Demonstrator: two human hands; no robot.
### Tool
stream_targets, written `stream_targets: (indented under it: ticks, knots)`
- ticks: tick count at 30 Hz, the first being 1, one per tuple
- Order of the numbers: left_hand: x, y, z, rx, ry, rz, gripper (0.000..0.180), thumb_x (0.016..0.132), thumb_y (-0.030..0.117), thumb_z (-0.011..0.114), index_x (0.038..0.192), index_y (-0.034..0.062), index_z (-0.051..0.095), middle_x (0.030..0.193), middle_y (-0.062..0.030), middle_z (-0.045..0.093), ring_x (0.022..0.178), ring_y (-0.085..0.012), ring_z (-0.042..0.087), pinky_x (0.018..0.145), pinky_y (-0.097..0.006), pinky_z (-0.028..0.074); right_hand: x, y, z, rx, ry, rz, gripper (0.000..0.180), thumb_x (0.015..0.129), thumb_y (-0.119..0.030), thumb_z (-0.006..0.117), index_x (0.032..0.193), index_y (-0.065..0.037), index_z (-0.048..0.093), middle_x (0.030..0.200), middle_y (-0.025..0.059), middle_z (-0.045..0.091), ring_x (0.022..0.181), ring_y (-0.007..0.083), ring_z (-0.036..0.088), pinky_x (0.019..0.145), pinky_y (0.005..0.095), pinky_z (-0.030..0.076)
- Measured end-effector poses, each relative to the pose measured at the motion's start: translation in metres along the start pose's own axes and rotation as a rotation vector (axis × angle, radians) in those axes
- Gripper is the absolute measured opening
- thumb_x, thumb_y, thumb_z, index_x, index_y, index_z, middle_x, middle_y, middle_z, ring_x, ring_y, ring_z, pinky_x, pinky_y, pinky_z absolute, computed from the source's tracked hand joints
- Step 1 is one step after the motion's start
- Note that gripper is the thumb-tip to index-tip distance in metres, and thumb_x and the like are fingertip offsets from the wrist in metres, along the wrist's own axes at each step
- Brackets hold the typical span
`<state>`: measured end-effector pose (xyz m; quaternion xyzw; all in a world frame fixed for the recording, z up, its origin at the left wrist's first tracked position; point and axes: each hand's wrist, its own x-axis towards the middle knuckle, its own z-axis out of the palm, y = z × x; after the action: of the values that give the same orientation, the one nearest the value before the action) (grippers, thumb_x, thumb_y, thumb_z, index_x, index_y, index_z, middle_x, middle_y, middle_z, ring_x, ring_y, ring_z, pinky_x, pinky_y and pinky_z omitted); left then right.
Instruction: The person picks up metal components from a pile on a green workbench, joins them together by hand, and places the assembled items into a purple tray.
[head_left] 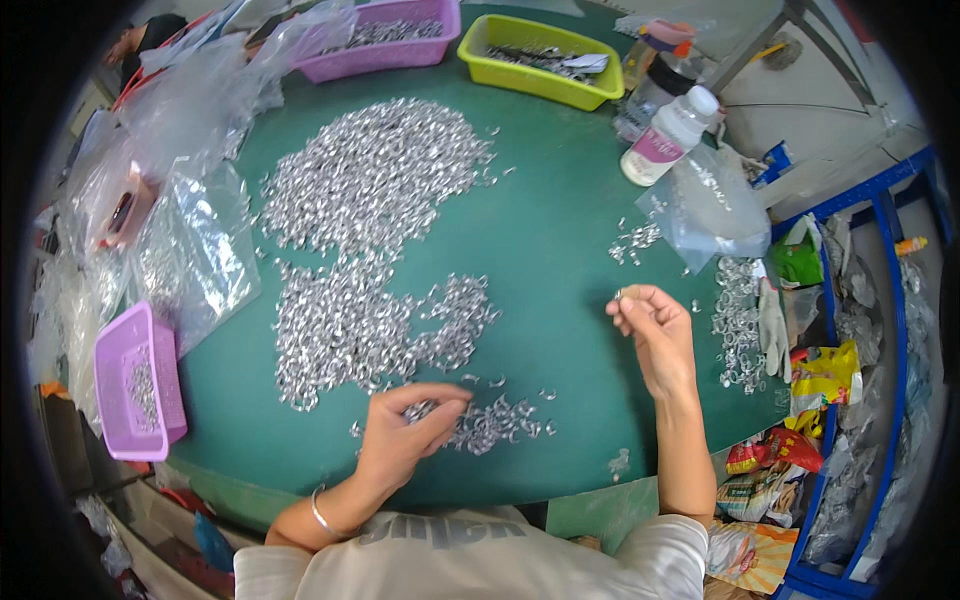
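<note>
Small curved silvery metal pieces lie on the green table (pixel 560 240) in a large heap (pixel 375 175), which runs on into a nearer heap (pixel 340 325). My left hand (pixel 405 430) is closed at the near edge, with metal pieces showing between its thumb and fingers. A small pile of metal pieces (pixel 495 425) spreads just right of it. Off to the right, my right hand (pixel 660 335) is raised in a pinch, with a small metal piece (pixel 618 295) at its fingertips. A few metal pieces (pixel 635 240) lie beyond that hand.
A purple basket (pixel 170 400) stands at left beside clear plastic bags (pixel 205 260). Another purple basket (pixel 375 62) and a yellow-green basket (pixel 540 85) line the far edge. At right are a white bottle (pixel 665 140), a clear bag (pixel 710 215), ring-like pieces (pixel 738 320) and a blue rack (pixel 895 300).
</note>
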<state>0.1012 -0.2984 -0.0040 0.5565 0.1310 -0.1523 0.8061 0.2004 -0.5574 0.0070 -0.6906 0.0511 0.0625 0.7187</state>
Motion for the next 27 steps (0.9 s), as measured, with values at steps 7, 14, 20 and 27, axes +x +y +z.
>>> stream_targets:
  ticks: [7,14,20,27]
  knots:
    - [-0.002,0.014,0.023,0.280,-0.140,0.350,0.024,0.072,-0.001,0.066,0.096,0.0008,0.065,0.068,-0.0021,0.056,0.060,-0.0074,0.048,0.056,-0.021,0.041,-0.071,-0.003,0.057,0.246,-0.373,0.200,0.010,0.083,0.001,0.055,0.093,0.003,0.057,0.086,0.0085,0.061,0.079,0.0113,0.057,0.070,0.0219,0.044]
    - [-0.018,0.010,0.016,0.302,-0.114,0.394,0.013,0.072,-0.003,0.066,0.085,-0.0013,0.066,0.073,-0.0067,0.060,0.064,-0.0078,0.051,0.055,-0.021,0.039,-0.097,-0.004,0.072,0.238,-0.414,0.143,0.016,0.080,0.009,0.054,0.096,0.006,0.055,0.092,0.0118,0.061,0.083,0.0152,0.058,0.075,0.0271,0.047]
    - [-0.033,0.015,0.014,0.225,-0.096,0.292,0.011,0.073,-0.002,0.064,0.084,-0.0016,0.066,0.074,-0.0070,0.061,0.064,-0.0084,0.051,0.056,-0.021,0.039,-0.112,0.002,0.080,0.193,-0.376,0.005,0.018,0.078,0.011,0.055,0.095,0.007,0.057,0.091,0.0125,0.062,0.082,0.0143,0.058,0.069,0.0236,0.043]
    - [-0.043,0.009,0.008,0.226,-0.135,0.415,0.012,0.071,-0.004,0.065,0.083,-0.0022,0.066,0.077,-0.0093,0.063,0.067,-0.0117,0.056,0.059,-0.023,0.043,-0.122,0.002,0.086,0.191,-0.367,-0.096,0.018,0.077,0.012,0.054,0.094,0.007,0.058,0.087,0.0112,0.062,0.080,0.0137,0.055,0.068,0.0250,0.041]
